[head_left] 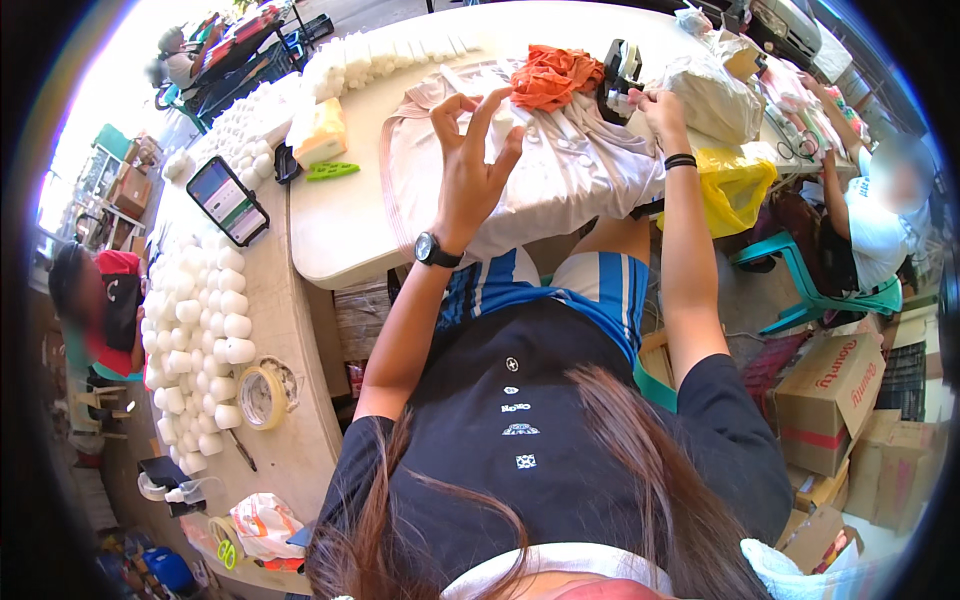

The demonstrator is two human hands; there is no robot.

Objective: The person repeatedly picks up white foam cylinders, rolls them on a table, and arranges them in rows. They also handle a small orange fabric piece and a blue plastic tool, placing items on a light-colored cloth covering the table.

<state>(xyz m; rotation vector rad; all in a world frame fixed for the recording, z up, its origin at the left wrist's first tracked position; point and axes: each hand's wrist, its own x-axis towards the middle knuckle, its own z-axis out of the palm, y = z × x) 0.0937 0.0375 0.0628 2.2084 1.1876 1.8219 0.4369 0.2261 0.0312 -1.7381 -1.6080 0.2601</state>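
My left hand (472, 165) is raised over a pale cloth (430, 190) spread on the white table, its fingers apart and curved, with nothing visible in them. Small white round pieces (560, 150) and short white sticks lie on that cloth. At the table's right side, my right hand (660, 115) pinches its fingertips together beside a black tape dispenser (622, 75); what they hold, if anything, is too small to make out. A crumpled orange cloth (557, 77) sits between the hands, just left of the dispenser.
Many white foam-like balls (215, 330), a phone (228, 200) on a stand and a tape roll (263, 395) occupy the left table. A green cutter (332, 171) lies nearby. A yellow plastic bag (735, 185) hangs at right; a seated person (875, 220) works beyond it. Cardboard boxes (828, 400) stand lower right.
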